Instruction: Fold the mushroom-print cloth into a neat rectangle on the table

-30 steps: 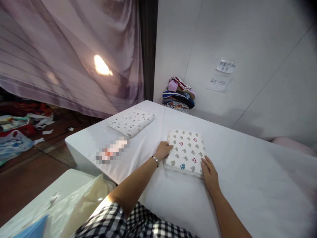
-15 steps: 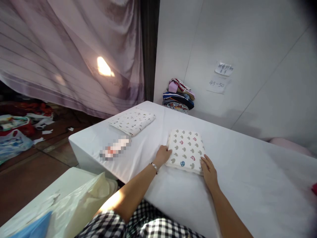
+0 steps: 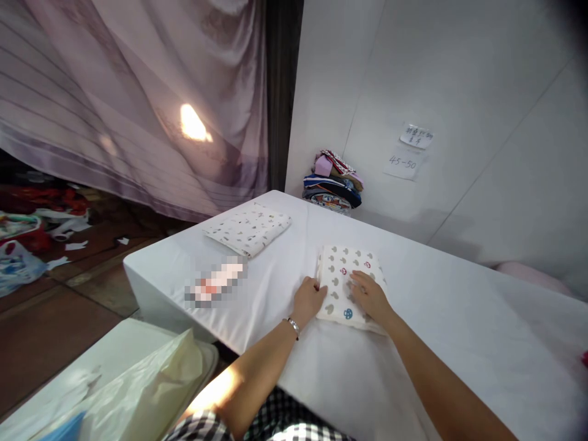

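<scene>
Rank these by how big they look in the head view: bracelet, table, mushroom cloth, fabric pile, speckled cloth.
1. Table
2. Mushroom cloth, partly covered by the right hand
3. Fabric pile and speckled cloth: too alike to rank
4. Bracelet

Take the cloth (image 3: 342,285) as the clock centre; it lies on the table (image 3: 459,312). The left hand (image 3: 310,300) is at its nine o'clock edge, the right hand (image 3: 371,298) over its three o'clock side. On the same table, a second cloth (image 3: 250,229) lies at ten, a blurred thing (image 3: 218,282) at nine. Beyond the table, a stack (image 3: 333,184) is at twelve.
</scene>
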### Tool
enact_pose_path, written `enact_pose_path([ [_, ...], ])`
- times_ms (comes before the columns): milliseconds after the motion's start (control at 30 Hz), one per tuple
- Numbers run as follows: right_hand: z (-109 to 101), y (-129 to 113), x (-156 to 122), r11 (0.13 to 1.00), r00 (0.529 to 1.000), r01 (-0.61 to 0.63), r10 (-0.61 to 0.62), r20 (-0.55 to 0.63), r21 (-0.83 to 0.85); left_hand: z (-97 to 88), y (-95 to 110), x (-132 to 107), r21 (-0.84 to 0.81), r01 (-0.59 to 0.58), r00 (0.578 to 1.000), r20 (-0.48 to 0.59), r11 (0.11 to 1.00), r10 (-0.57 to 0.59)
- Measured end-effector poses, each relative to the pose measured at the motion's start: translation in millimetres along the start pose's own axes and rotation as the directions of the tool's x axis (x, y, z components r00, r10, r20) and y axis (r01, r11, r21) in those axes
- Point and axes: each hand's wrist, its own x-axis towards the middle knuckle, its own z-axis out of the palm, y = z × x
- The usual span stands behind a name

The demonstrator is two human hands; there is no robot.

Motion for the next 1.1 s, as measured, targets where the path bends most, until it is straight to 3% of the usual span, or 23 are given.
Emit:
enact_pose_path([
  [300,33,-16,122,0.965,0.99,0.049,-0.012,0.143,-0.256,-0.7,-10,1,-0.021,-0.092,0.996,0.008,0.996,0.092],
  [433,44,-18,159,0.953,0.974,0.077,-0.009,0.228,-0.292,-0.4,-9,3,-0.016,-0.101,0.995,0.025,0.995,0.101],
  [767,36,-8,192,0.933,0.898,0.138,0.024,0.44,-0.334,0.7,-7,5,0.041,-0.099,0.991,0.096,0.994,0.095],
  [1100,36,-7,202,0.977,0.853,0.075,0.041,0.52,-0.2,0.1,-6,4,0.031,-0.098,0.991,0.092,0.995,0.094],
])
